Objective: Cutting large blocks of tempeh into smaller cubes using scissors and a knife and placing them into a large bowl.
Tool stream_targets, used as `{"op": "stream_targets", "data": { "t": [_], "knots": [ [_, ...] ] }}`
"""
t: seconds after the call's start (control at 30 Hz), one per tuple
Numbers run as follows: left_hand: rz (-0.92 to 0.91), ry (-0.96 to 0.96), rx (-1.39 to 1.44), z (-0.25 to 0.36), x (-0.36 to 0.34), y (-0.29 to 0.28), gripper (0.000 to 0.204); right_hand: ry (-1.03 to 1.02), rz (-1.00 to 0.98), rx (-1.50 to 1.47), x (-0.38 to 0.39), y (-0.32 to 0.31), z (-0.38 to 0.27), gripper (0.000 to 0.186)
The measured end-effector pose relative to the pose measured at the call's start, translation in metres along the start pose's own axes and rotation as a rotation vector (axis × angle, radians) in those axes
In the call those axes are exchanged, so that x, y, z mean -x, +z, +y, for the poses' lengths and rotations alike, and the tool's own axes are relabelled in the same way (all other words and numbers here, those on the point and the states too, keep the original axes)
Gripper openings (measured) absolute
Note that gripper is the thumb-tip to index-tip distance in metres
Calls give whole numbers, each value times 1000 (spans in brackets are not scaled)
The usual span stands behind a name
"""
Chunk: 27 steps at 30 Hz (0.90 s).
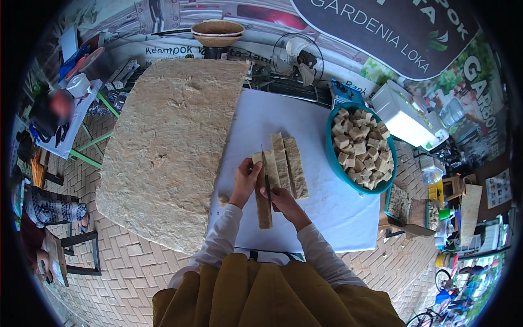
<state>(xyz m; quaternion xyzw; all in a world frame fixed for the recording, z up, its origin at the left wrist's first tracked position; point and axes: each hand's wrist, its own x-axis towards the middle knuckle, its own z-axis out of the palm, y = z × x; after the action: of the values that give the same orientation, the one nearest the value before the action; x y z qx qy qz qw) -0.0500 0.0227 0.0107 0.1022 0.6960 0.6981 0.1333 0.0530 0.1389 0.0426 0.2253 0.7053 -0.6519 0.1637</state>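
**Right hand hides the handle of a dark, narrow-bladed knife**

The right hand grips that handle, its blade pointing away from the body over a long, pale beige, rough strip on the white-covered table. The left hand touches the strip, fingers covering part (whether pinching or merely pressing, I cannot tell). The blade's contact is unclear. In the round teal basin, upper beige cubes hide those beneath.
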Motion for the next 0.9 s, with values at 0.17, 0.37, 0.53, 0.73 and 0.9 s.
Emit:
{"op": "stream_targets", "data": {
  "t": [0.17,0.37,0.53,0.73,0.9],
  "knots": [
    [125,81,-81,-33,-17,-6,29,48,19,-27,-16,9,2,61],
    [74,-20,-59,-55,-32,-18,25,62,26,31,-27,12,-4,61],
    [56,-108,-25,-53,-37,-13,24,16,86,47,-32,7,-1,61],
    [88,-88,-5,-61,-41,-18,27,-10,72,95,-35,8,-2,63],
    [72,-135,-32,-58,-40,-14,27,-39,80,71,-38,6,6,62]
  ]
}}
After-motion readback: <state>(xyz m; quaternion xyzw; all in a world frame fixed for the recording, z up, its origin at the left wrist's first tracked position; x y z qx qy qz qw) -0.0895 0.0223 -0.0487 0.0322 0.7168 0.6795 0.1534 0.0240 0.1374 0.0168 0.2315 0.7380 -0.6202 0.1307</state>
